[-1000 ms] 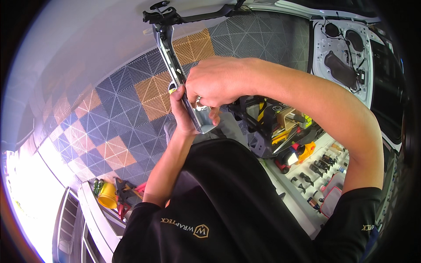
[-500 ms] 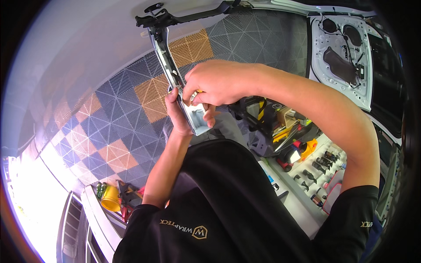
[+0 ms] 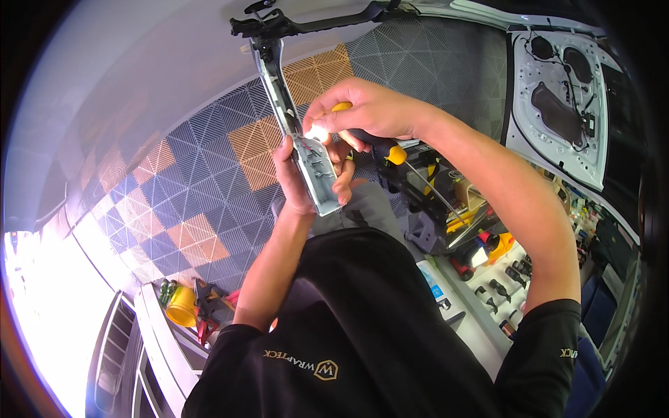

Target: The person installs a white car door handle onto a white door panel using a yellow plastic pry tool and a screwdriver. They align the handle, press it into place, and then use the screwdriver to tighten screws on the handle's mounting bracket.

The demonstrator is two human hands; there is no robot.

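My left hand (image 3: 296, 177) is wrapped round the near end of a long, narrow pale-grey car part (image 3: 322, 182), its thumb on one side and fingers on the other. The part's hollow inner face, with ribs and small fittings, is turned up. My right hand (image 3: 376, 111) is closed at the part's middle, holding a screwdriver (image 3: 396, 155) with a black and yellow handle. The screwdriver's shaft slants away toward the lower right, off the part. At the right fingertips is a bright white glare; what they pinch there cannot be made out.
A black bracket-like piece (image 3: 300, 28) is at the part's far end. Grey and orange floor tiles (image 3: 209, 160) lie below. On the right are a tool holder (image 3: 425, 230) and a stripped car door (image 3: 550, 104). A yellow cup (image 3: 182, 306) stands at lower left.
My right hand has drawn back slightly from the part and turned, bringing the screwdriver's handle and shaft into sight. More of the part's hollow face shows. My left hand keeps its hold.
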